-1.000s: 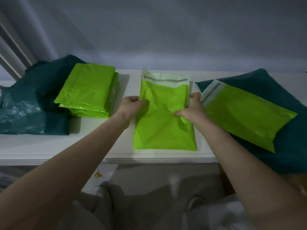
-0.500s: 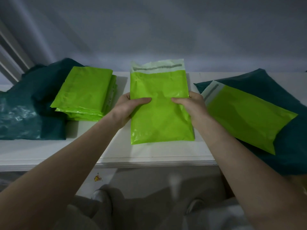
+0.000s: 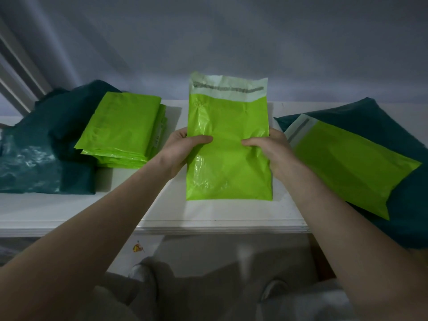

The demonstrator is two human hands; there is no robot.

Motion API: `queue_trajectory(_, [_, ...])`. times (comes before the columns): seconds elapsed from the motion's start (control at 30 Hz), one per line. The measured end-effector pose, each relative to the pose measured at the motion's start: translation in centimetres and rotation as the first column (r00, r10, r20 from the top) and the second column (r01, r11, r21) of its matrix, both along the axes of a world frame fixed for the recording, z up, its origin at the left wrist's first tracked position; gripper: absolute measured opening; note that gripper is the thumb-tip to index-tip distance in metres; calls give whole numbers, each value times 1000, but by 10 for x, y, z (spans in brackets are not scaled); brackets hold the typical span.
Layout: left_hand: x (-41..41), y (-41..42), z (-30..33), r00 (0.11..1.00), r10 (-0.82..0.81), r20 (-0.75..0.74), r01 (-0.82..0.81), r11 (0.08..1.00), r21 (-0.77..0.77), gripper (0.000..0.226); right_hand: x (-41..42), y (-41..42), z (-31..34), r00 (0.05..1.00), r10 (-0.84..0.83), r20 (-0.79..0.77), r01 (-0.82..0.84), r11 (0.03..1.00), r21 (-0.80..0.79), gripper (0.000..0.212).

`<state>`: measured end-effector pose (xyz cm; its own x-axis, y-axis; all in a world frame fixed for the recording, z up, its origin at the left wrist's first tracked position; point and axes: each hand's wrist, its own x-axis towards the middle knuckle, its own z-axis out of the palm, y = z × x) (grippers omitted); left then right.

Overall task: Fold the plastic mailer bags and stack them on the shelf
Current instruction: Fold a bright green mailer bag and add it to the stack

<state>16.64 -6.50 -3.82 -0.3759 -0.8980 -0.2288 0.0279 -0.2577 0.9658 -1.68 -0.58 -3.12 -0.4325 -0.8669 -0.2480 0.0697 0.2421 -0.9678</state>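
White shelf (image 3: 69, 212) against a pale wall. At centre, you hold a lime-green mailer bag (image 3: 228, 163) upright over the shelf, its white adhesive flap (image 3: 228, 88) at the far end. Your left hand (image 3: 183, 151) pinches the bag's left edge, thumb across the front; your right hand (image 3: 273, 154) pinches the right edge likewise (the other fingers are hidden behind the plastic). Far left: a stack of folded green bags (image 3: 122, 133), beside dark teal plastic (image 3: 34, 158). Right: an unfolded green bag (image 3: 352, 163) lying on more teal plastic (image 3: 407, 205).

Bare forearms, no sleeves; grey trousers (image 3: 162, 290), light shoes (image 3: 275, 289)
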Motion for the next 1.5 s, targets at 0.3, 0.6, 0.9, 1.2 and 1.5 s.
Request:
queue_trajectory(0.3, [2,-7,-4,998,34,-44,-31,997,67,27,-10,-3,-2,994,-80,69,78,996,32,16])
queue_trajectory(0.6, [4,-10,-8,997,74,8,-74,997,16,20,-13,-4,-5,990,-128,62,125,991,46,19])
queue_trajectory(0.9, [7,-10,-7,990,133,48,-129,989,-71,27,-22,3,-2,992,-38,-119,39,999,10,23])
queue_trajectory(1.2, [3,-2,5,982,51,181,-53,999,8,19,-24,5,-1,964,-16,-266,37,997,74,26])
queue_trajectory(1.5, [3,-7,-4,989,52,138,-54,998,15,21,-34,1,-2,975,-136,-176,161,978,136,16])
